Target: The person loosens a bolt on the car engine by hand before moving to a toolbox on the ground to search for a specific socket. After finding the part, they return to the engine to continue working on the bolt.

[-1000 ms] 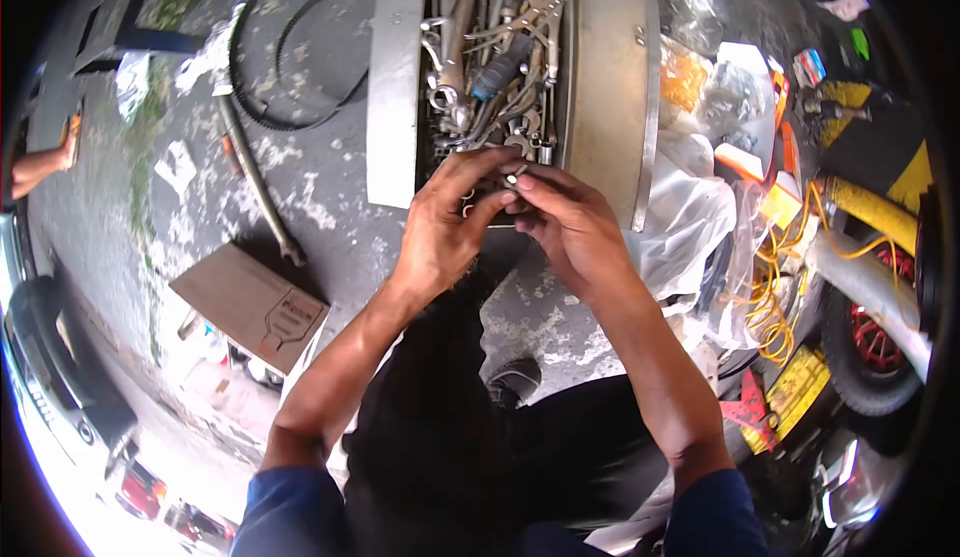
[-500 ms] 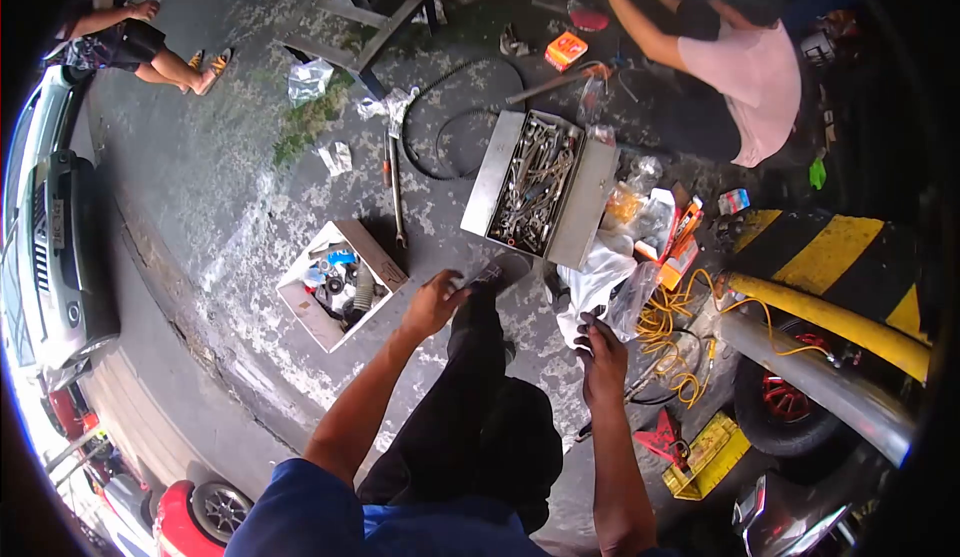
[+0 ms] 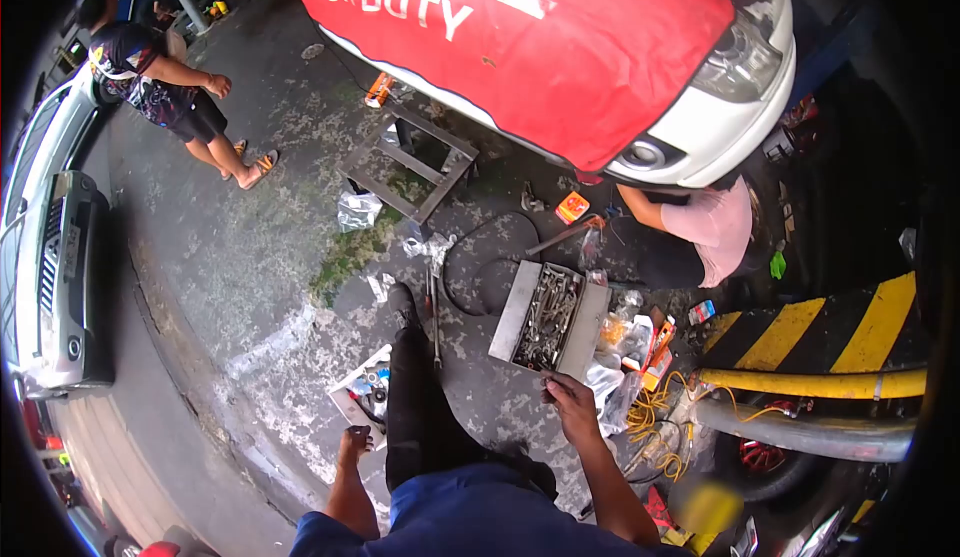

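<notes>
Plainly, open toolbox (image 3: pixel 595 329) just beyond right fingers (image 3: pixel 553 389)

Patchy floor (image 3: pixel 250 247) spreads around; a red-covered car (image 3: pixel 745 122) stands well beyond the fingers. The right hand (image 3: pixel 573 407) extends forward, fingers bunched; the left (image 3: pixel 355 444) hangs low near a parts box (image 3: pixel 345 402), fingers curled. Whether either grips anything, I cannot tell.

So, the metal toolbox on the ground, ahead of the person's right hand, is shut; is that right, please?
Not quite: the metal toolbox is open, not shut, as the head view shows, with tools visible inside. It is indeed on the ground, ahead of the right hand.
</notes>
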The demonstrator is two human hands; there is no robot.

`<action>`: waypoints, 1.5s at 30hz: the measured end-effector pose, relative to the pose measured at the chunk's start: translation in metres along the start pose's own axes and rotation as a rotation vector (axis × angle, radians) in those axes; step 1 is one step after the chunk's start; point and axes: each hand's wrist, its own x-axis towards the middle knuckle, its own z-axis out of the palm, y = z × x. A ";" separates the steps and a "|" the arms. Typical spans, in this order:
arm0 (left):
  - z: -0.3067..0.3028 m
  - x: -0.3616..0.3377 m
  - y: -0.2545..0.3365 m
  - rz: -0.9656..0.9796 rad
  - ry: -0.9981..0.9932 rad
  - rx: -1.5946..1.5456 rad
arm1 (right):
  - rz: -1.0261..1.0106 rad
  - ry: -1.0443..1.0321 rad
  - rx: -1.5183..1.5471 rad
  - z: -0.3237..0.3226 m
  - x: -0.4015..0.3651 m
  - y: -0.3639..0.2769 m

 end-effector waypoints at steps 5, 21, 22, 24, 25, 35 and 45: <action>-0.033 0.099 0.176 -0.108 -0.146 0.099 | -0.133 -0.082 -0.060 0.163 0.171 -0.109; -0.068 0.080 0.940 1.289 -0.046 -0.021 | -0.889 0.422 -0.427 0.286 0.275 -0.592; -0.059 0.047 0.979 1.361 0.013 -0.020 | -0.905 0.461 -0.553 0.285 0.289 -0.635; -0.045 -0.010 1.067 1.509 -0.102 -0.182 | -1.064 0.404 -0.469 0.312 0.337 -0.732; -0.048 -0.046 1.115 1.604 -0.095 -0.109 | -1.168 0.408 -0.494 0.336 0.365 -0.778; -0.026 -0.083 1.518 2.017 0.289 0.637 | -0.875 0.129 -0.817 0.424 0.623 -0.936; 0.015 -0.086 1.529 1.749 -0.177 0.918 | -0.482 0.140 -0.721 0.376 0.646 -0.986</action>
